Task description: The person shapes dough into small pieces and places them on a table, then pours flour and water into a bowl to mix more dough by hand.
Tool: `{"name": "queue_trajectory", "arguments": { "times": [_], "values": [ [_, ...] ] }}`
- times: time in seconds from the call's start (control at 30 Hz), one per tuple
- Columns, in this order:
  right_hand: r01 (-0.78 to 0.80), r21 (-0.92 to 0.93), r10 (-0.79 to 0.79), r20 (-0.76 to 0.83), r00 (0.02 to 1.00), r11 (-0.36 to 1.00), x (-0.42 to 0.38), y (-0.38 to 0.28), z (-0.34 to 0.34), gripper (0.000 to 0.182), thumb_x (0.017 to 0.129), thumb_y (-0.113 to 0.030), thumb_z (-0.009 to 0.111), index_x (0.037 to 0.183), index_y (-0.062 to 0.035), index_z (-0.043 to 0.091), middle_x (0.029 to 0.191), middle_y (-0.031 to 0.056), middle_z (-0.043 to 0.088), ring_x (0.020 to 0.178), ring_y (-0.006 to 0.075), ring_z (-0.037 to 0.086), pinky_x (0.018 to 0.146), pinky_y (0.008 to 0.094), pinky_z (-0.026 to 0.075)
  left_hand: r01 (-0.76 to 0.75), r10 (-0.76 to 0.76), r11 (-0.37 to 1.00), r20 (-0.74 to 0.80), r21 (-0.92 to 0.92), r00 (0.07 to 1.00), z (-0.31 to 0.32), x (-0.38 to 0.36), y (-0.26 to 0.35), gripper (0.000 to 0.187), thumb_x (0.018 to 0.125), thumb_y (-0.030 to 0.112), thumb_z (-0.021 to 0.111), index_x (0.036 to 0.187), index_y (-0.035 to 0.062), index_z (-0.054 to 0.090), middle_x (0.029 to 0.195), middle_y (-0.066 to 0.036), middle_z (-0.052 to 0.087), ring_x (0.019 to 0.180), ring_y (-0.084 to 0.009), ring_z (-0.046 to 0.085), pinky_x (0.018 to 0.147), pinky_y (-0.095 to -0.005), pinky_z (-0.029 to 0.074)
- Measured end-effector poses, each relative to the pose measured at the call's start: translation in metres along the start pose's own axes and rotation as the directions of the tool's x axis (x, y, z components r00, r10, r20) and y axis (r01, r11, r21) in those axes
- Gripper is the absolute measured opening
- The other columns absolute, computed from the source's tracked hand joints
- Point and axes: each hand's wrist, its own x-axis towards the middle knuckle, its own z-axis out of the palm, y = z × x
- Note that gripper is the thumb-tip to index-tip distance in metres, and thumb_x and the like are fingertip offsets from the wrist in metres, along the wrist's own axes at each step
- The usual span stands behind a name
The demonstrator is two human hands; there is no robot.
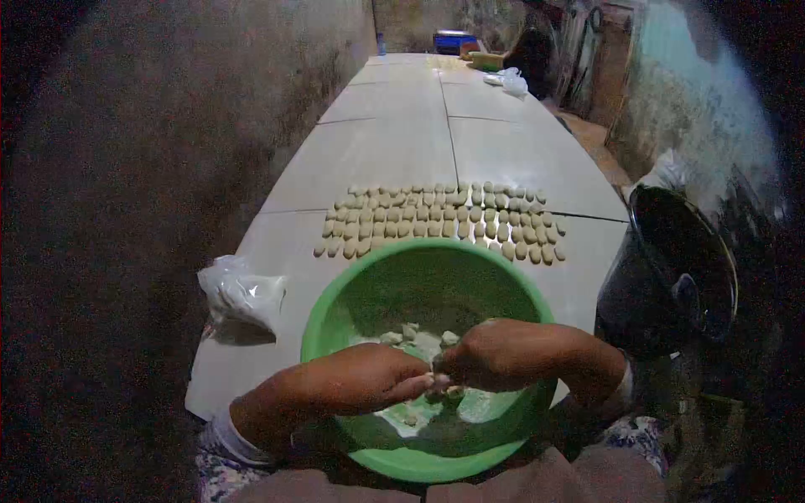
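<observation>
A large green basin (323, 323) stands at the near end of the tiled table. White powder and a few pale dough lumps (392, 338) lie inside it. My left hand (373, 379) reaches in from the left and my right hand (495, 356) from the right. Their closed fingertips meet over the middle of the basin, pinching a small piece of pale dough (438, 381) between them. Beyond the basin, several small oval dough pieces (433, 213) lie in rows on the table.
On the left table edge sits a clear plastic bag (243, 298) of white contents. A black bucket (646, 285) stands at the right. The long white table (394, 151) runs away between walls, with a blue container (454, 40) and white bags (510, 81) farther back.
</observation>
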Motion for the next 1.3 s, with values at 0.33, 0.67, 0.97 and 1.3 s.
{"name": "queue_trajectory", "arguments": {
  "times": [0.33, 0.67, 0.97, 1.3],
  "values": [
    [0.005, -0.056, -0.010, -0.090, 0.996, 0.998, 0.004, -0.018, 0.012, 0.021, 0.085, -0.027, 0.056, 0.090, -0.0065, 0.057, 0.076, 0.0188, 0.061, 0.071, 0.0381, 0.060, 0.061, 0.0479, 0.047, -0.046, 0.046, 0.998, -0.003, -0.036, 0.999, 0.002, -0.010, 0.001, 0.039, 0.094, 0.037, 0.042, 0.086, 0.0007, 0.056, 0.079, -0.022, 0.059, 0.076, -0.0404, 0.058, 0.067, -0.0463, 0.045],
    [0.098, 0.019, -0.089, -0.290, 0.953, 0.995, 0.005, -0.019, 0.017, 0.022, 0.085, -0.025, 0.061, 0.083, -0.0045, 0.054, 0.067, 0.0163, 0.055, 0.064, 0.0375, 0.057, 0.055, 0.0439, 0.044, -0.016, 0.018, 0.990, -0.011, 0.138, 1.000, 0.002, -0.012, 0.005, 0.033, 0.095, 0.031, 0.039, 0.093, 0.0036, 0.057, 0.084, -0.021, 0.060, 0.080, -0.0398, 0.058, 0.071, -0.0478, 0.045],
    [-0.030, -0.032, 0.026, -0.113, 0.993, 0.999, 0.005, -0.018, 0.011, 0.025, 0.088, -0.029, 0.051, 0.093, -0.0064, 0.058, 0.077, 0.0214, 0.061, 0.071, 0.0416, 0.059, 0.063, 0.0492, 0.046, -0.080, 0.099, 0.980, -0.100, 0.182, 0.990, 0.010, -0.011, -0.002, 0.031, 0.090, 0.033, 0.049, 0.091, 0.0027, 0.054, 0.084, -0.021, 0.060, 0.081, -0.0409, 0.058, 0.069, -0.0487, 0.045],
    [-0.086, 0.013, 0.087, -0.133, 0.987, 0.996, 0.006, -0.020, 0.008, 0.028, 0.092, -0.030, 0.048, 0.090, -0.0033, 0.056, 0.077, 0.0223, 0.060, 0.074, 0.0400, 0.060, 0.063, 0.0476, 0.045, -0.065, 0.102, 0.959, -0.122, 0.276, 0.987, 0.011, -0.011, 0.002, 0.020, 0.086, 0.025, 0.053, 0.089, 0.0054, 0.057, 0.081, -0.018, 0.059, 0.078, -0.0387, 0.058, 0.068, -0.0487, 0.046]
  ]
}}
